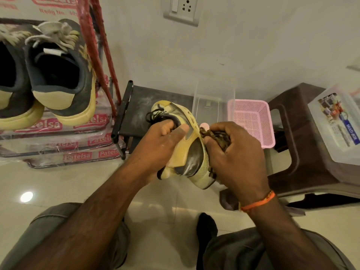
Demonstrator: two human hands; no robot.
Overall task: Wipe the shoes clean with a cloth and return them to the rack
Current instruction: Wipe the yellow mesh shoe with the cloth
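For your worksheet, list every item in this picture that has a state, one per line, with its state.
Left hand: grips the yellow shoe.
Right hand: presses a bunched cloth against it.
Dark shoes: on the rack.
Pink basket: upright, apparently empty.

From my feed I see bare forearms with no sleeves, an orange thread band (258, 201) tied round the right wrist, grey trousers (58, 230) over both knees, and a black sock (206, 227) between them.
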